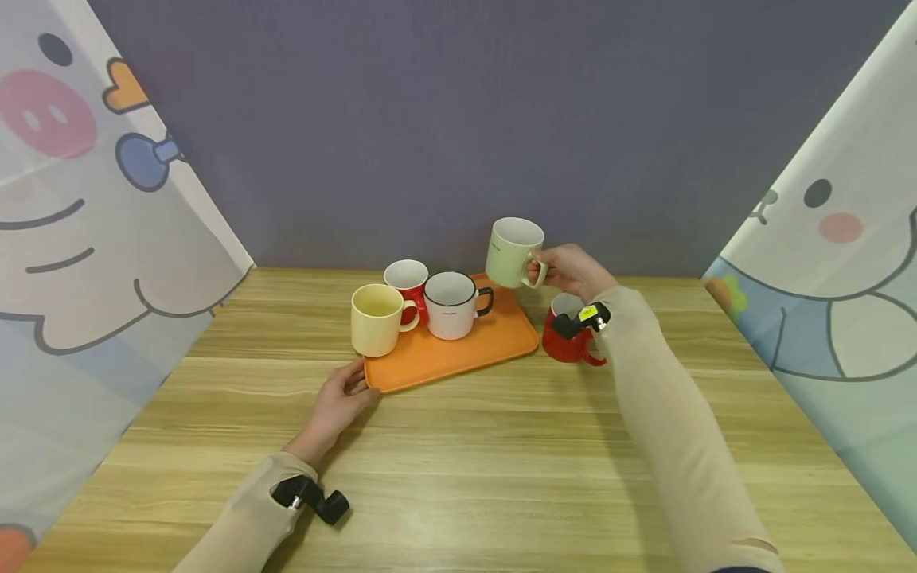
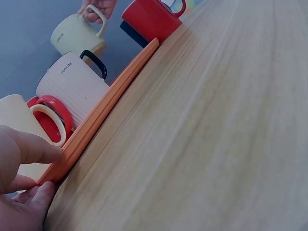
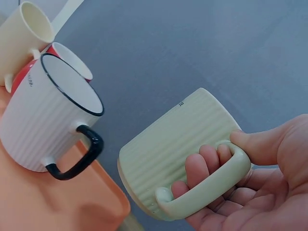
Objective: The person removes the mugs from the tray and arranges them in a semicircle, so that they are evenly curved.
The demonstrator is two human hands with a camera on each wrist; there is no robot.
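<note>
My right hand [image 1: 573,269] grips a pale green ribbed mug [image 3: 178,149] by its handle, fingers through the loop. The mug is raised over the far right corner of an orange tray [image 1: 444,362]. At the tray's near left corner, my left hand [image 1: 337,404] pinches the rim between thumb and fingers. On the tray stand a pale yellow mug [image 1: 376,326] at the left, a red mug [image 1: 407,274] with a white inside behind it, and a white ribbed mug [image 1: 450,312] with a black rim and black handle. The yellow and white mugs partly hide the red one.
A second red mug [image 1: 562,346] stands on the wooden table [image 1: 466,477] just right of the tray, partly covered by the right wrist's camera mount. A grey wall [image 1: 430,143] rises behind, with cartoon-print panels [image 1: 845,302] on both sides.
</note>
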